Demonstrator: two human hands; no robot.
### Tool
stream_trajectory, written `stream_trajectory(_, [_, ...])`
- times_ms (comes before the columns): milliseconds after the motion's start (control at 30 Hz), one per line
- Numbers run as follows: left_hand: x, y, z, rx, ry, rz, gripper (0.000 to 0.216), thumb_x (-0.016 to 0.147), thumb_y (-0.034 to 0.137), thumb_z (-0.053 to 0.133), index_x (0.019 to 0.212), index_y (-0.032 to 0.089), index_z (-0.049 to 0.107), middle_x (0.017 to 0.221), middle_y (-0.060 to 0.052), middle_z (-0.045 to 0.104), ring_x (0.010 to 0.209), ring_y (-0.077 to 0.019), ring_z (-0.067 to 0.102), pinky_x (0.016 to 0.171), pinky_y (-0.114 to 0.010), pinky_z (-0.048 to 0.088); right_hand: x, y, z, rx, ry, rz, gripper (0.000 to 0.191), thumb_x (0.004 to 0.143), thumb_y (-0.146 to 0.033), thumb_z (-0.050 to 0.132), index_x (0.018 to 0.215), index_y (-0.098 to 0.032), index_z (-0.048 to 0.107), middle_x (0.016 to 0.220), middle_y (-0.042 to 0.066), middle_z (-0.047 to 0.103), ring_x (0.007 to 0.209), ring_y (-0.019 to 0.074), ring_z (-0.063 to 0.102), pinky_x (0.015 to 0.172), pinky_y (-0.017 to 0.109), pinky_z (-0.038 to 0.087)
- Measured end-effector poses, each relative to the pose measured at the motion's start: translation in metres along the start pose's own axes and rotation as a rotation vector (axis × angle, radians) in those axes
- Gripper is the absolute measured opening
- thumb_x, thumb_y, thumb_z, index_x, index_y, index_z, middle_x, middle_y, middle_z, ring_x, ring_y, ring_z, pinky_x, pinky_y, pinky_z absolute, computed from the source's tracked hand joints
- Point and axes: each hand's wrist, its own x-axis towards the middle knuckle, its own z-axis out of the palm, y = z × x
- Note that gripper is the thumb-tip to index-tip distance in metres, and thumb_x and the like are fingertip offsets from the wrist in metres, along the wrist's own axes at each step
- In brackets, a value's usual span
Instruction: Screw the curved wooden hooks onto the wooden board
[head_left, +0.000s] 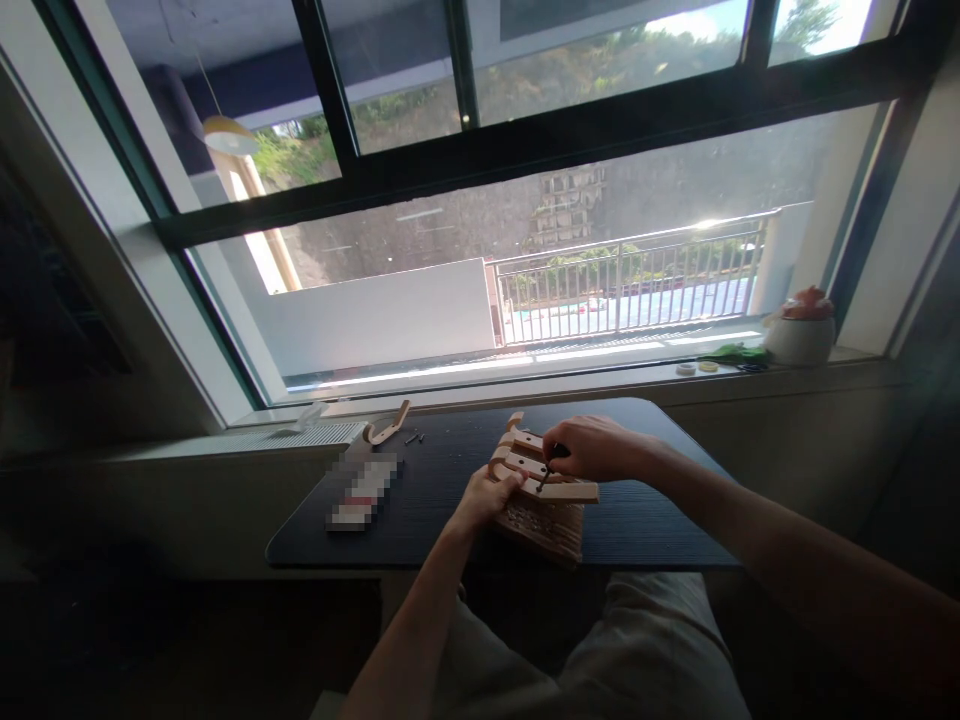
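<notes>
On the dark table lies a carved brown wooden board (pixel 541 525), with several pale curved wooden hooks across it. My left hand (pixel 486 497) is closed on the nearest wooden hook (pixel 570 492), its thumb pressing near the curved end. Held in my right hand (pixel 581 447) is a small screwdriver with a dark handle; its thin shaft (pixel 544 478) slants down to a hole in that same hook. The fingers of my right hand are closed and hide most of the handle. Dark round holes show in the hook (pixel 527 464) behind.
Another curved wooden hook (pixel 388 428) lies at the table's back left, beside a few small screws (pixel 414 438). A blurred-out packet (pixel 365 492) is left of my hands. The window sill behind holds a white pot (pixel 801 335) and rolls of tape (pixel 707 367).
</notes>
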Motion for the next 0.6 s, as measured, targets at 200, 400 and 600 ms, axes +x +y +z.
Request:
stream_trajectory(200, [-0.001, -0.003, 0.005, -0.337, 0.258, -0.033, 0.042, 0.062, 0.048, 0.07, 0.083, 0.012, 0.066, 0.074, -0.006, 0.068, 0.068, -0.0191, 0.062, 0.064, -0.027, 0.045, -0.003, -0.016, 0.005, -0.084, 0.177, 0.027, 0.025, 0.082, -0.032, 0.044, 0.089, -0.022, 0.065, 0.087, 0.006, 0.067, 0.077, 0.0184, 0.06, 0.062, 0.025, 0.034])
stream_trajectory(400, [0.003, -0.017, -0.005, -0.433, 0.33, 0.113, 0.042, 0.063, 0.041, 0.072, 0.094, 0.015, 0.06, 0.085, -0.005, 0.067, 0.076, -0.0189, 0.062, 0.069, -0.029, 0.046, 0.001, -0.035, 0.041, -0.115, 0.299, 0.056, 0.022, 0.088, -0.024, 0.04, 0.087, -0.019, 0.061, 0.086, 0.006, 0.065, 0.075, 0.0169, 0.061, 0.058, 0.024, 0.033])
stream_trajectory(600, [-0.005, -0.02, -0.007, -0.415, 0.256, 0.202, 0.044, 0.062, 0.03, 0.075, 0.1, 0.016, 0.058, 0.093, -0.007, 0.067, 0.082, -0.0204, 0.062, 0.074, -0.031, 0.047, -0.01, -0.037, 0.069, -0.111, 0.396, 0.069, 0.024, 0.091, -0.023, 0.037, 0.102, -0.024, 0.058, 0.089, 0.004, 0.064, 0.077, 0.0164, 0.061, 0.058, 0.025, 0.034])
